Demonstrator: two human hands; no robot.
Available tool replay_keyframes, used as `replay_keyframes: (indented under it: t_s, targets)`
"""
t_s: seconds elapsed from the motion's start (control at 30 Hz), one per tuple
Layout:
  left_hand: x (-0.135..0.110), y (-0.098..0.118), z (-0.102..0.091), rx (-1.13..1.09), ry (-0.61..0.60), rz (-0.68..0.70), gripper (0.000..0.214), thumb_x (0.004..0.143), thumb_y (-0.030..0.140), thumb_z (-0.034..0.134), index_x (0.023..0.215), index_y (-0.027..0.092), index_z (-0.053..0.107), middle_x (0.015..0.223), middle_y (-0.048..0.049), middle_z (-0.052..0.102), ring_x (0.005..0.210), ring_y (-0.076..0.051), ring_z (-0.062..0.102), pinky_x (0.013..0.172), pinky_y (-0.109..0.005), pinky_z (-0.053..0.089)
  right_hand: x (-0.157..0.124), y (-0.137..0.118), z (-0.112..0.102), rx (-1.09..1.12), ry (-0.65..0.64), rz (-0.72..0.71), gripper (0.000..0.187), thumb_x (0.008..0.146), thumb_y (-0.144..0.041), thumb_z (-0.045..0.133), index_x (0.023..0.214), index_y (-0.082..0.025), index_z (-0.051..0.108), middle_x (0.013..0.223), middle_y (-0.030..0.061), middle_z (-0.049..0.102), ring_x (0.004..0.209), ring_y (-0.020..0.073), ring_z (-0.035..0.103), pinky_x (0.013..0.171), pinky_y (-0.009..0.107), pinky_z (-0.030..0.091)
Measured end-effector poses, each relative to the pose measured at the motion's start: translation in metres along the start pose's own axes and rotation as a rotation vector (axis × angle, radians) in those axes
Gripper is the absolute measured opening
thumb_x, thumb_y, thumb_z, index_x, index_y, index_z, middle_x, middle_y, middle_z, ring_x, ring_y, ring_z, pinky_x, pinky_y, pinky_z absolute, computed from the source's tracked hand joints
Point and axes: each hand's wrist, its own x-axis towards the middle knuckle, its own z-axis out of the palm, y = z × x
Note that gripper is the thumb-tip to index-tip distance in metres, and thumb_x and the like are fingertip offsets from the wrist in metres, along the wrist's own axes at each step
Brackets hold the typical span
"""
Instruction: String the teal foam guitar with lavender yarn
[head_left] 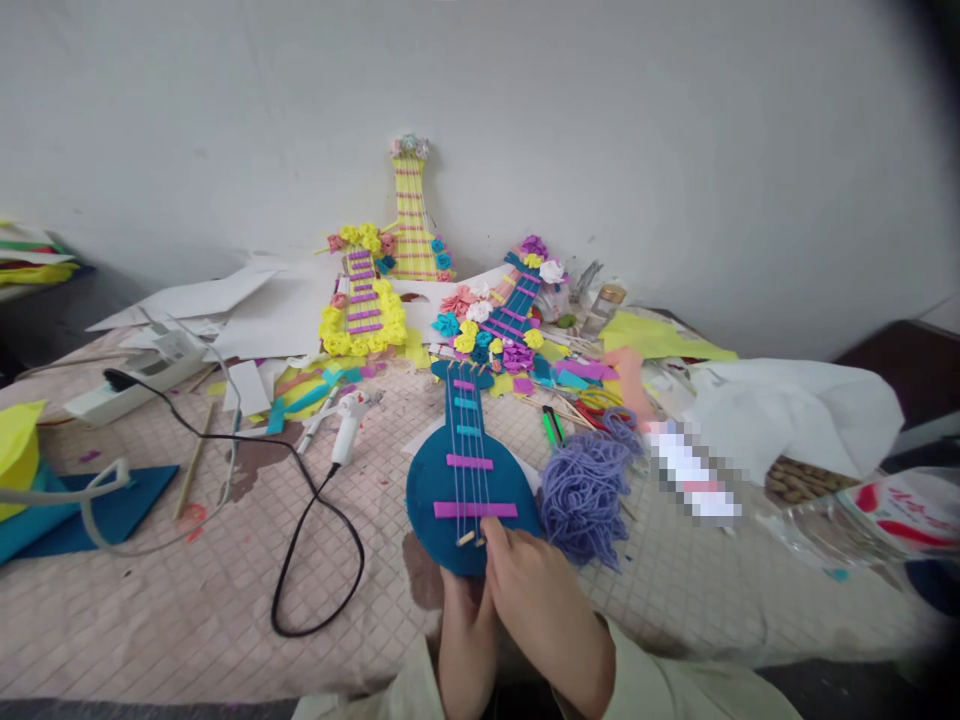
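A blue felt-like toy lute (427, 490) with a round body and a short neck is tilted up in front of me. Pink and light-blue strips cross it, and pale strings run from pegs at the neck top to small wooden pegs (466, 538) low on the body. My left hand (466, 625) supports the lute from below, its fingers hidden behind the body. Over the lower edge, my right hand (536, 590) has its thumb and fingers closed in a pinch at the string ends; what lies between them is too small to make out.
A purple yarn heap (585, 495) lies right of the lute. To the left are a white glue gun (347, 425) with a looping black cord and a power strip (135, 380). Flower-trimmed paper instruments (364, 290) lean at the back. A plastic bag (795, 410) lies right.
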Motion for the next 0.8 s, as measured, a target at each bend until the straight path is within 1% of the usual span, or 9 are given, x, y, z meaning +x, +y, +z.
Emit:
replay_keyframes:
  t_s: [0.1,0.2,0.27,0.33,0.43,0.53,0.67,0.73,0.8]
  targets:
    - [0.001,-0.006,-0.004,-0.06,0.013,-0.044,0.065,0.071,0.037,0.061,0.127,0.02,0.033,0.131,-0.0104,0.044,0.128,-0.024,0.031,0.108,-0.035,0.021,-0.002,0.0,0.001,-0.003,-0.024,-0.031,0.031,0.079,-0.003,0.043,0.107,-0.013,0.05,0.08,0.0061,0.066,0.067,0.0182,0.064,0.056,0.027,0.048]
    - [0.006,-0.014,-0.007,-0.161,0.009,-0.069,0.062,0.071,0.038,0.06,0.127,0.021,0.036,0.126,-0.0086,0.049,0.124,-0.024,0.037,0.106,-0.036,0.027,-0.006,0.002,0.003,0.023,0.024,-0.014,0.034,0.081,-0.004,0.041,0.114,-0.009,0.047,0.083,0.0086,0.067,0.071,0.018,0.064,0.061,0.027,0.05]
    - [0.009,-0.019,-0.007,-0.196,0.024,-0.079,0.061,0.071,0.039,0.06,0.126,0.022,0.038,0.123,-0.0083,0.052,0.121,-0.024,0.042,0.104,-0.036,0.031,-0.01,0.003,0.005,0.039,0.054,0.016,0.033,0.083,-0.007,0.04,0.114,-0.007,0.049,0.082,0.0094,0.067,0.071,0.0179,0.064,0.062,0.027,0.05]
    - [0.011,-0.022,-0.007,-0.188,0.041,-0.061,0.06,0.071,0.04,0.06,0.124,0.021,0.04,0.123,-0.0086,0.052,0.119,-0.024,0.043,0.104,-0.036,0.031,-0.014,0.004,0.007,0.056,0.056,0.043,0.029,0.084,-0.009,0.04,0.11,-0.007,0.053,0.081,0.0099,0.067,0.07,0.0181,0.064,0.06,0.027,0.05]
    - [0.011,-0.024,-0.007,-0.147,0.044,0.0,0.057,0.073,0.041,0.059,0.124,0.021,0.042,0.126,-0.0091,0.05,0.12,-0.024,0.043,0.105,-0.035,0.029,-0.016,0.004,0.008,0.088,0.019,0.079,0.029,0.085,-0.014,0.041,0.109,-0.007,0.055,0.082,0.0111,0.067,0.071,0.0191,0.065,0.057,0.027,0.05]
    - [0.01,-0.022,-0.007,-0.103,0.039,0.014,0.057,0.074,0.042,0.056,0.125,0.021,0.04,0.128,-0.0093,0.047,0.121,-0.023,0.041,0.105,-0.035,0.028,-0.015,0.004,0.007,0.117,0.001,0.086,0.031,0.085,-0.018,0.042,0.111,-0.007,0.054,0.084,0.0116,0.067,0.074,0.0202,0.064,0.058,0.028,0.05]
    - [0.008,-0.014,-0.004,-0.049,0.045,-0.008,0.059,0.073,0.043,0.056,0.124,0.02,0.037,0.131,-0.0102,0.044,0.124,-0.023,0.037,0.106,-0.035,0.025,-0.013,0.004,0.004,0.135,0.033,0.035,0.033,0.084,-0.009,0.037,0.114,-0.011,0.051,0.089,0.0089,0.067,0.079,0.0192,0.063,0.067,0.03,0.049]
    - [0.006,-0.008,-0.001,-0.047,0.048,-0.022,0.059,0.071,0.042,0.058,0.122,0.019,0.038,0.129,-0.011,0.045,0.124,-0.023,0.037,0.106,-0.034,0.026,-0.012,0.004,0.003,0.149,0.023,0.03,0.034,0.083,-0.006,0.035,0.113,-0.012,0.05,0.086,0.0074,0.066,0.076,0.018,0.063,0.065,0.029,0.048]
    - [0.005,-0.003,0.001,-0.058,0.052,-0.008,0.056,0.071,0.039,0.059,0.119,0.018,0.041,0.125,-0.0109,0.048,0.122,-0.023,0.04,0.105,-0.033,0.027,-0.012,0.003,0.003,0.173,-0.012,0.042,0.03,0.083,-0.006,0.034,0.107,-0.013,0.05,0.08,0.0057,0.066,0.071,0.0173,0.063,0.061,0.027,0.046]
